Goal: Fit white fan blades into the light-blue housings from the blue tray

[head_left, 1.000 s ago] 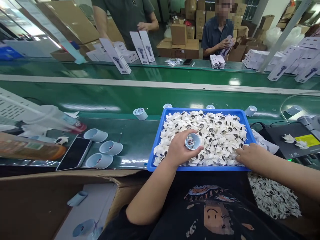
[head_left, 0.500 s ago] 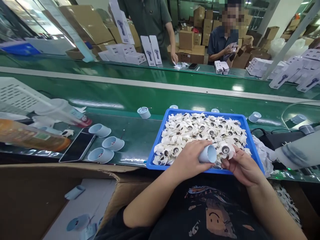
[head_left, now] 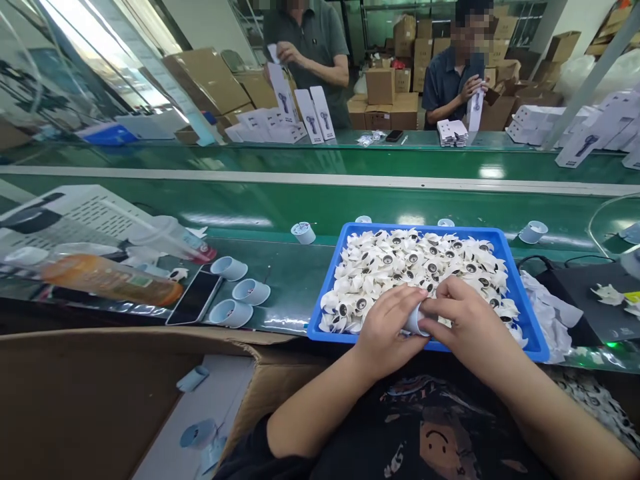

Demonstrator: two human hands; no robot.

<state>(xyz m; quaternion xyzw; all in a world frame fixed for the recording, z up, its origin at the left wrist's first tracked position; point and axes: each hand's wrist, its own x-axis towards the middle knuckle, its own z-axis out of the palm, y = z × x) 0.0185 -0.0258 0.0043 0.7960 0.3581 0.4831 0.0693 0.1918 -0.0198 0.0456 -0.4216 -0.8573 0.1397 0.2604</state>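
Nearest, an open carton (head_left: 125, 373) is sitting below the table edge on the left, with a few pale blue cups (head_left: 197, 433) lying in it. Just above the person's lap, the left hand (head_left: 385, 330) is gripping a cup (head_left: 414, 321) on its side, fingers wrapped round its wall. The right hand (head_left: 465, 320) is closing over the cup's open end, fingers curled against it; what lies under that palm is hidden. Both hands are hovering over the near rim of a blue tray (head_left: 526, 300), which is holding a heap of white fan blades (head_left: 410, 257).

Left of the tray, three more cups (head_left: 240, 293) are lying on the table beside a dark phone (head_left: 195, 297) and an orange bottle (head_left: 113, 280) on its side. A black device (head_left: 585, 297) is sitting right of the tray. Beyond, single cups (head_left: 304, 232) are standing on the green belt (head_left: 300, 200). Across it, white boxes (head_left: 313, 113) are standing upright, and two people (head_left: 310, 47) are handling boxes of the same kind.
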